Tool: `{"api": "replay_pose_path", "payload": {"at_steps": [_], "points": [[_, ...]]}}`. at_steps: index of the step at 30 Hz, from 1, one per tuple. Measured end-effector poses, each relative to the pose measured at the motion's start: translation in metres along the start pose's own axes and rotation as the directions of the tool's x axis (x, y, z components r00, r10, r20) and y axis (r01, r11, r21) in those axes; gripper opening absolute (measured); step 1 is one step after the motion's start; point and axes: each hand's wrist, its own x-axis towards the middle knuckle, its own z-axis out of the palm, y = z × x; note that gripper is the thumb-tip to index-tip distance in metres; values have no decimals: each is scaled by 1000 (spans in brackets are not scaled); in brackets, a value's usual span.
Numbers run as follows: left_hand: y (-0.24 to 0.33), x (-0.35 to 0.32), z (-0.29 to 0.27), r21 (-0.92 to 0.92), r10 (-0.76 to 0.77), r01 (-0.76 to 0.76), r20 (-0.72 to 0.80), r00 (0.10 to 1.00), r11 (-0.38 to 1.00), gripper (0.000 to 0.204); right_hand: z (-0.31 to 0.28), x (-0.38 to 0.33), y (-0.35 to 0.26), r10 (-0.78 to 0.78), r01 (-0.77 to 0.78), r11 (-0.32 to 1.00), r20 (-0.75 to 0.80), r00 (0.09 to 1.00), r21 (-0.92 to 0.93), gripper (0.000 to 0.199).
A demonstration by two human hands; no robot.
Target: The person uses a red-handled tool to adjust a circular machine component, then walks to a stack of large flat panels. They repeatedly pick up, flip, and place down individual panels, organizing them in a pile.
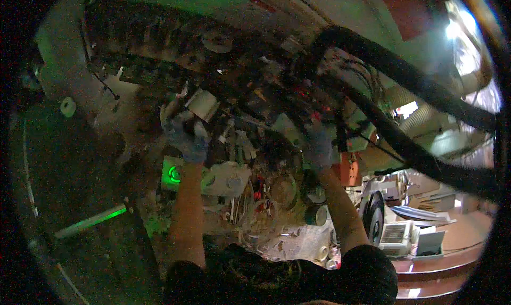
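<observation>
My left hand (190,140), in a pale bluish glove, reaches over a cluttered workbench. Its fingers look curled in, and what they hold, if anything, is lost in the dark. Just beyond them is a pale, box-like block (203,104); whether they touch it I cannot tell. My right hand (321,148), gloved too, is smeared by motion among dark parts, and its fingers do not show clearly. Small red pieces (315,113) lie just past it. Between the hands are dim metal parts and grey pieces (242,145).
Thick black hoses (394,129) arch over the right side. Below my left hand are a pale panel with a glowing green ring (174,173) and long-handled tools (234,206). An orange box (349,169) stands right of my right forearm. Cartons and a white crate (396,236) fill the lower right.
</observation>
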Motion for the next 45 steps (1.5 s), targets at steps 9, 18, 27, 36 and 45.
{"api": "replay_pose_path", "payload": {"at_steps": [9,18,27,36,45], "points": [[7,-5,-33,281,266,-240,-58,962,929,49,-8,-393,-11,84,-90,996,272,959,11,45],[-4,-321,-54,287,209,-344,412,887,894,49,-41,-617,-3,569,-844,529,704,426,83,43],[150,-492,56,-123,142,-242,988,62,962,47,-34,-775,26,795,-997,-9,604,-56,-80,39],[341,-614,169,-683,655,-364,723,-217,633,39,-24,-893,116,861,-928,-301,481,-167,217,47],[419,-749,268,-585,557,-446,804,-208,678,36,-24,-983,221,802,-611,-572,530,-276,547,37]]}}
